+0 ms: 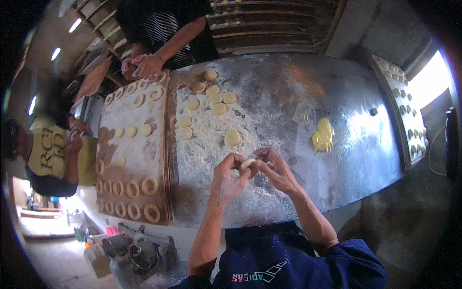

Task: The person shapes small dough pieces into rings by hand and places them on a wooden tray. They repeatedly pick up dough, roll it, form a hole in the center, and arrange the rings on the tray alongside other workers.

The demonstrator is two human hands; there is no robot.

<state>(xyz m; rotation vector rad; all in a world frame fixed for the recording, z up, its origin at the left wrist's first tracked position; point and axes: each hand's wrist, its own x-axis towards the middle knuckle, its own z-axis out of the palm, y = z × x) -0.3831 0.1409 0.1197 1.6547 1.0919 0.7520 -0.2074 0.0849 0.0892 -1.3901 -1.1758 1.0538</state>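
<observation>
My left hand (pixel 230 176) and my right hand (pixel 273 171) meet over the floured metal table (pixel 288 192), both gripping a small pale dough piece (pixel 248 163) with curled fingers. A flat dough round (pixel 232 137) lies just beyond my hands. Several more rounds (pixel 219 108) are scattered farther up on the flour. A smear of soft yellow paste (pixel 322 136) sits on the table to the right of my hands.
A wooden board (pixel 168 154) at left carries several dough rings and rounds. Another tray (pixel 408 120) of dough pieces runs along the right end. One co-worker's hands (pixel 144 66) work across the table; another person (pixel 53 154) stands at left. Pots and containers (pixel 118 246) stand below left.
</observation>
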